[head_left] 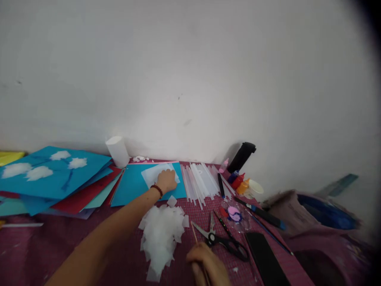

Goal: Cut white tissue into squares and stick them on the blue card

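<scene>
My left hand (166,180) reaches forward and rests on a white paper piece (154,173) lying on a blue sheet (133,184); its fingers look curled against the paper. My right hand (208,266) is at the bottom edge, fingers closed round a thin wooden stick (195,234). A heap of white tissue squares (162,234) lies between the two hands. Black-handled scissors (222,238) lie just beyond my right hand.
Stacked blue and red sheets with white cloud shapes (50,174) lie at left. A white roll (118,151) stands by the wall. White strips (201,180), small paint bottles (238,180), a black bottle (242,155), pens and a dark phone (264,260) sit at right.
</scene>
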### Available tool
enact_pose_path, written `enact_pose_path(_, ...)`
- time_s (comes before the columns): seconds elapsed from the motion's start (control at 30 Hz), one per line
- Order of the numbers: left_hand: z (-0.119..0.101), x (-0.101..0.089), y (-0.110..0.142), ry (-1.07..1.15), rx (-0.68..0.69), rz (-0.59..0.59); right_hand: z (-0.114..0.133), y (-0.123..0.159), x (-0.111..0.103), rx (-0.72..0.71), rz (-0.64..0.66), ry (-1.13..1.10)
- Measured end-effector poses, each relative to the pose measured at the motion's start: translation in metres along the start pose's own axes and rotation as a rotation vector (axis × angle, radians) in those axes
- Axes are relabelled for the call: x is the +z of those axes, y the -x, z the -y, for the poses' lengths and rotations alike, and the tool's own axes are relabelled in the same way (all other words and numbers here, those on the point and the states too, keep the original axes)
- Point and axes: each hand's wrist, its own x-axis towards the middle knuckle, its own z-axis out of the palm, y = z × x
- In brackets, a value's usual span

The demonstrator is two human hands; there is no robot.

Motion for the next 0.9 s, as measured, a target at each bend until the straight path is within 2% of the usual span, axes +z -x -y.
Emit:
enact_pose_path(0.07, -0.003, 0.005, -0.006, -0.044, -0.003, 0.002, -0.015, -0.003, 0.015, 0.002, 0.007, 0.057)
enact_pose_path(0.13, -0.003, 0.008, -0.010, -0.067, 0.002, 0.007, -0.020, -0.002, 0.020, 0.060, 0.081, 0.053)
enact_pose_path(0.23, 0.000, 0.009, -0.013, -0.076, 0.014, 0.023, -0.018, 0.003, 0.016, 0.155, 0.154, -0.018)
enact_pose_path(0.33, 0.007, 0.006, -0.012, -0.069, 0.010, 0.034, -0.017, 0.005, 0.010, 0.201, 0.155, -0.058)
enact_pose_path(0.63, 0.029, 0.004, -0.016, 0.033, -0.026, -0.032, -0.015, -0.002, 0.007, 0.207, 0.145, -0.093)
enact_pose_path(0.8, 0.055, -0.013, -0.029, 0.197, -0.026, -0.097, -0.022, -0.001, 0.004, 0.215, 0.152, -0.104)
enact_pose_path(0.9, 0.083, -0.033, -0.032, 0.298, 0.016, -0.124, -0.027, 0.000, 0.004, 0.204, 0.145, -0.129)
